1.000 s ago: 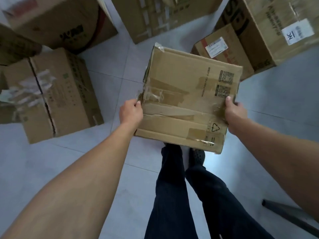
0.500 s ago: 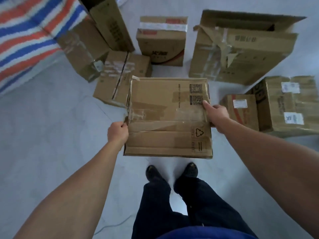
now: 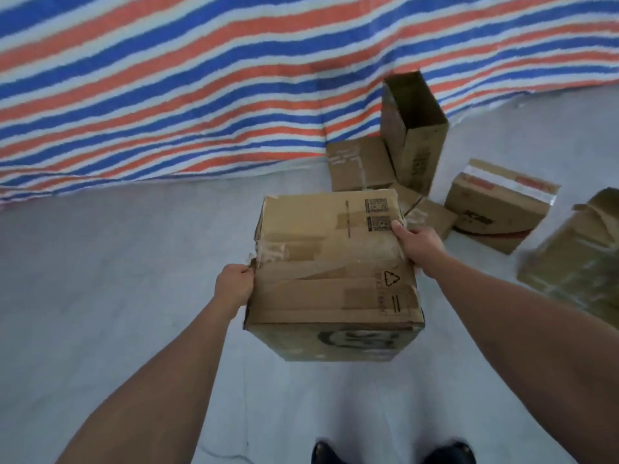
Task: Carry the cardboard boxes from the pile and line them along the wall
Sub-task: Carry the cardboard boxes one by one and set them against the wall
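Note:
A taped cardboard box [image 3: 331, 262] with QR codes and a recycling mark on its top is held up above the floor in front of me. My left hand [image 3: 232, 286] grips its left edge and my right hand [image 3: 417, 244] grips its right edge, thumb on top. Beyond it rises the wall covered by a blue, red and white striped tarp [image 3: 201, 95]. The pile of boxes lies to the right: a tall open box [image 3: 415, 135], a low box [image 3: 358, 164] beside it, a box with red-printed tape [image 3: 499, 202] and a large box [image 3: 576, 259] at the right edge.
Pale grey floor [image 3: 117, 262] stretches bare along the foot of the tarp to the left of the pile. A flattened box [image 3: 432, 216] lies behind my right hand. My dark shoes [image 3: 392, 452] show at the bottom edge.
My view has swung left and up, from the pile toward the striped wall. The box stays in both hands and the pile has slid to the right of the frame.

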`<state>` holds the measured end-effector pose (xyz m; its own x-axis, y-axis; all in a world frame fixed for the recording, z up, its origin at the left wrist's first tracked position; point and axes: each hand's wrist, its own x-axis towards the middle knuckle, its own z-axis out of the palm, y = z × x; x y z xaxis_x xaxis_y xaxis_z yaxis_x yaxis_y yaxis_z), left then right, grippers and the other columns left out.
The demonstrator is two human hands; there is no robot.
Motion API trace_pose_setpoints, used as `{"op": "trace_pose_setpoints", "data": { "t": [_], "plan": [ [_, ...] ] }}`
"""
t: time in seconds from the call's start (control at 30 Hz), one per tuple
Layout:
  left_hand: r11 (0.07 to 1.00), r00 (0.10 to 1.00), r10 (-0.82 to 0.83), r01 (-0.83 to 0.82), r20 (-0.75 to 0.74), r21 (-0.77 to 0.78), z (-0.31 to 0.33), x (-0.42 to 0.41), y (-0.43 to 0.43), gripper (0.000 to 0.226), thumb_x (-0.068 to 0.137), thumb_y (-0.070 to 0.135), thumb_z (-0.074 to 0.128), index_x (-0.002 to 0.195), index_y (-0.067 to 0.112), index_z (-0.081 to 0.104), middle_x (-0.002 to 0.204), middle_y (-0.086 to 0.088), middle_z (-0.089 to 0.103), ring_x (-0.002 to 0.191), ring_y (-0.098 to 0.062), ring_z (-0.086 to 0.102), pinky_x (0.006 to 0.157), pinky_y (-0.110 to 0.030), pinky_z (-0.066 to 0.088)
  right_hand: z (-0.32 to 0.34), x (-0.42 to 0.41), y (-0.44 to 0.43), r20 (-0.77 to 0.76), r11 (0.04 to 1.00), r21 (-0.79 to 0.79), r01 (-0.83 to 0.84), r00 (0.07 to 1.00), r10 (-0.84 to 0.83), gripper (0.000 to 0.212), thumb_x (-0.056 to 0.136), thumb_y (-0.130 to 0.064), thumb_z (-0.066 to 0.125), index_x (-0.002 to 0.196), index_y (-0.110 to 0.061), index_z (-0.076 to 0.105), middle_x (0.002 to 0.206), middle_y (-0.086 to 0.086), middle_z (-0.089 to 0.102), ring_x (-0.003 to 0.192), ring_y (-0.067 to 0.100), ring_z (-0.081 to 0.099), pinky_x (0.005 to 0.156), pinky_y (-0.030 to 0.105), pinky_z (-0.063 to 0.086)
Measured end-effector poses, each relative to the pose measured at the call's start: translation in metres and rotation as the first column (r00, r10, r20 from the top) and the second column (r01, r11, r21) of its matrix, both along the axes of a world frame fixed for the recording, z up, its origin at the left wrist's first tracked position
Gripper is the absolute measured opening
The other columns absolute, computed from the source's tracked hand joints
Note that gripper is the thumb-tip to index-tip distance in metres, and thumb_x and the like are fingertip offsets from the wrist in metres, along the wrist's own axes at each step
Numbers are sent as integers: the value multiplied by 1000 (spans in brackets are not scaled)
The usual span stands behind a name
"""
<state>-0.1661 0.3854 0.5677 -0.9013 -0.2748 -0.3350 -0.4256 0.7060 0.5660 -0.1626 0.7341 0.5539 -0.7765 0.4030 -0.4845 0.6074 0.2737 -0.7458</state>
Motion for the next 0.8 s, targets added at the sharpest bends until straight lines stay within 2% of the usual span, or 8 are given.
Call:
{"op": "trace_pose_setpoints", "data": {
  "t": [0.1, 0.17, 0.23, 0.43, 0.5, 0.57, 0.63, 0.8],
  "plan": [
    [998, 996, 62, -62, -67, -1, 35, -2, -79, 36, 97, 20, 49, 67, 4, 61, 66, -14, 58, 66, -30, 55, 63, -42, 50, 32, -36, -82, -61, 992, 34, -118, 991, 120, 58, 89, -66, 50, 104, -14, 71, 99, 9, 69, 92, 30, 65, 87, 43, 55],
    [994, 987, 106, -108, -119, -8, 56, -3, -129, 42, 98, 18, 48, 58, 7, 53, 60, -10, 52, 64, -27, 51, 56, -33, 39, 54, -58, -136, -82, 983, 38, -180, 980, 183, 59, 89, -66, 50, 105, -13, 71, 100, 9, 70, 93, 31, 66, 88, 43, 55],
    [986, 976, 160, -164, -149, -14, 74, -4, -173, 44, 99, 17, 47, 56, 8, 51, 59, -8, 49, 65, -26, 48, 56, -30, 31, 70, -83, -183, -100, 972, 13, -236, 967, 236, 55, 90, -64, 52, 100, -13, 71, 96, 7, 71, 88, 28, 67, 87, 42, 56],
    [942, 918, 328, -335, -222, 6, 105, -24, -287, 39, 100, 19, 45, 76, -2, 67, 78, -16, 64, 78, -33, 57, 68, -34, 42, 115, -158, -317, -212, 925, -47, -376, 909, 359, 35, 93, -53, 58, 87, -18, 58, 93, 7, 66, 90, 25, 65, 87, 42, 54],
    [927, 903, 362, -374, -230, -10, 108, -38, -320, 40, 100, 17, 46, 68, 0, 63, 71, -14, 60, 71, -31, 54, 62, -31, 39, 119, -190, -358, -208, 901, -36, -432, 885, 416, 35, 96, -50, 56, 85, -17, 55, 90, 8, 66, 85, 23, 65, 81, 39, 54],
    [914, 894, 391, -406, -220, -24, 111, -54, -347, 46, 100, 16, 46, 55, 6, 52, 59, -9, 51, 60, -25, 47, 53, -29, 32, 116, -224, -392, -181, 870, -4, -493, 856, 484, 39, 96, -51, 54, 95, -12, 61, 91, 10, 69, 82, 23, 66, 70, 35, 53],
    [889, 871, 442, -458, -215, -25, 111, -78, -382, 49, 100, 16, 47, 52, 10, 48, 56, -6, 47, 61, -25, 46, 52, -30, 31, 116, -267, -438, -181, 840, -14, -542, 828, 531, 42, 95, -52, 55, 102, -11, 63, 92, 9, 71, 82, 23, 68, 61, 32, 51],
    [823, 813, 562, -568, -151, 3, 114, -128, -465, 43, 99, 18, 46, 58, 9, 54, 60, -8, 52, 64, -30, 55, 57, -31, 47, 126, -356, -546, -142, 759, 16, -650, 750, 646, 45, 94, -53, 56, 99, -9, 63, 92, 11, 71, 81, 25, 68, 58, 32, 50]
  ]
}}
